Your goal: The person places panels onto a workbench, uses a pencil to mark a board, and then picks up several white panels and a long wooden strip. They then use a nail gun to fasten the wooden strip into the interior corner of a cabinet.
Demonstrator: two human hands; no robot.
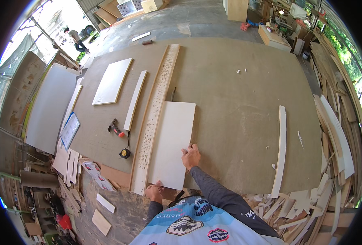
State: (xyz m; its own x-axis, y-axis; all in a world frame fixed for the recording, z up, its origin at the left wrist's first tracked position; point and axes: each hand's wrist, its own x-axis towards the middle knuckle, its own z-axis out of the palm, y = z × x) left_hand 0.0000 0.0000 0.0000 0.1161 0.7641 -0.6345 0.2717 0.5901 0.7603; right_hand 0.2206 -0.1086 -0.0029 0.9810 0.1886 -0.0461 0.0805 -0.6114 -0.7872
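A white rectangular board (pixel 173 134) lies on the large brown worktable (pixel 238 118), its long side along a long narrow wooden strip with raised edges and a speckled middle (pixel 156 110). My left hand (pixel 154 192) is closed on the board's near left corner at the table's front edge. Farther up, my right hand (pixel 192 157) grips the board's right edge, its thumb and fingers bent around it. Past the board's far end lies a thin dark stick-like tool (pixel 173 94). To the left are a claw hammer (pixel 115 128) and a tape measure (pixel 125 153).
A white panel (pixel 112 81) and a narrow white strip (pixel 135 100) lie left on the table; another strip (pixel 279 151) lies right. Wood offcuts (pixel 295 212) heap along the right side. A clipboard (pixel 70 130) rests at the left edge. A person (pixel 75 40) stands far left.
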